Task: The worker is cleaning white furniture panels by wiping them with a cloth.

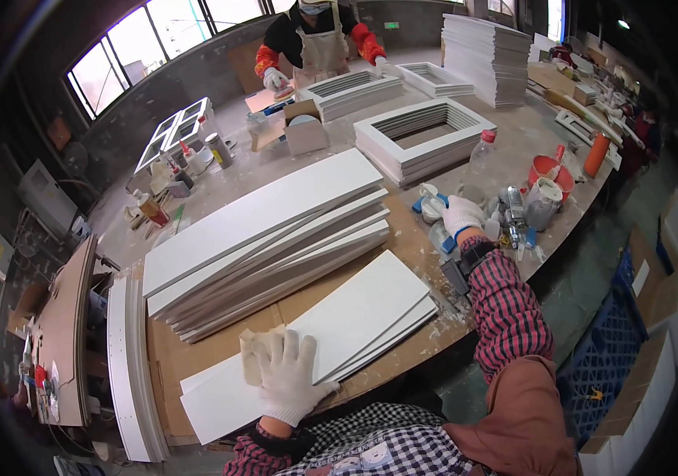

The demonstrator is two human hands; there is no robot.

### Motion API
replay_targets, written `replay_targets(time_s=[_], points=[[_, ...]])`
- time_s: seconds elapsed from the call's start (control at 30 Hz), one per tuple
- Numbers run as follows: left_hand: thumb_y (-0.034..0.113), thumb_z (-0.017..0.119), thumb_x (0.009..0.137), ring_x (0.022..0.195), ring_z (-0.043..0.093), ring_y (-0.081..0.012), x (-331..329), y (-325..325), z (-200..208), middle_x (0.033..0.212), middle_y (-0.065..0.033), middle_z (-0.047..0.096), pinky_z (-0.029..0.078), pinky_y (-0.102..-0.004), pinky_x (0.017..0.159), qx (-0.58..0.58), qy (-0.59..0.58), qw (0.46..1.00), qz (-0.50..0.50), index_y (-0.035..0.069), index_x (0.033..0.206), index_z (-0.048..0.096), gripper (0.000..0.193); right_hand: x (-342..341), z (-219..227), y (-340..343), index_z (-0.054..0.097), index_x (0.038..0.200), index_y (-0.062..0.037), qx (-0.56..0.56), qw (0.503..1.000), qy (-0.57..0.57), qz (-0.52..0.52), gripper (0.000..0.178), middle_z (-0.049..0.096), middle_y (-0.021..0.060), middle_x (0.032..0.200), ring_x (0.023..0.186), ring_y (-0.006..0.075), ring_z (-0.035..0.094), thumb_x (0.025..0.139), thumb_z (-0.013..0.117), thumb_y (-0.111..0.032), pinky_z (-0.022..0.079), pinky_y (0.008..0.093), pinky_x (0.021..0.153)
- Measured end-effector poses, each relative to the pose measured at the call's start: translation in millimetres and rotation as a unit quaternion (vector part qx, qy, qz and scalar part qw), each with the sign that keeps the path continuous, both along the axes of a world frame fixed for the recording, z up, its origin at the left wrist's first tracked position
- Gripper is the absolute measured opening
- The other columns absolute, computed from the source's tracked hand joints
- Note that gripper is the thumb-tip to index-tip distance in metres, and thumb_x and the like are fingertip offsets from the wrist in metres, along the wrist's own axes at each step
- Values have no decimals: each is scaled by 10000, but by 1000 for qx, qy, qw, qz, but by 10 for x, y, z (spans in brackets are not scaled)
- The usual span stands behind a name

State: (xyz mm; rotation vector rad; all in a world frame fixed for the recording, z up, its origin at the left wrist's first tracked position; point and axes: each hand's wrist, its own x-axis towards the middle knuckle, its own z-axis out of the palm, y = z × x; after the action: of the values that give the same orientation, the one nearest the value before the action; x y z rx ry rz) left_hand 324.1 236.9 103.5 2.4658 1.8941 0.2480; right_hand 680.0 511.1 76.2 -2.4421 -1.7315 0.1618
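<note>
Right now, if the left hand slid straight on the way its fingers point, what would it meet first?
The left hand would likely meet the near side of the stack of long white panels, beyond a strip of brown cardboard; how deep that gap runs is unclear.

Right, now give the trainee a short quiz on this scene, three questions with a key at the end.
1. True or false: the left grip and the right grip both wear white gloves.
2. Pick one: the bucket to the right of the right grip is a) blue, b) red, c) green.
3. Short answer: what lies partly under the left grip, atop the white panels?

Key: 1. True. 2. b. 3. A beige pad or folded cloth.
</note>
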Motion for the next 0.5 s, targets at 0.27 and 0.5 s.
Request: replay_targets(time_s=[0.27,0.5], points=[[435,837,602,1244,396,-372,29,-7,35,1251,-180,474,288,-566,1021,17,7,1000,-9,68,1167,530,741,197,-118,-90,685,1083,-92,147,981,125,12,296,684,163,1101,998,334,666,899,606,-310,520,441,830],[137,751,789,1302,457,-374,25,-273,-91,1370,-205,482,386,-411,1068,1,-297,953,-59,-29,1356,442,666,-1015,480,-2057,667,1120,-15,9,789,562,247,281,668,56,846,779,90,634,935,647,-225,510,272,707]])
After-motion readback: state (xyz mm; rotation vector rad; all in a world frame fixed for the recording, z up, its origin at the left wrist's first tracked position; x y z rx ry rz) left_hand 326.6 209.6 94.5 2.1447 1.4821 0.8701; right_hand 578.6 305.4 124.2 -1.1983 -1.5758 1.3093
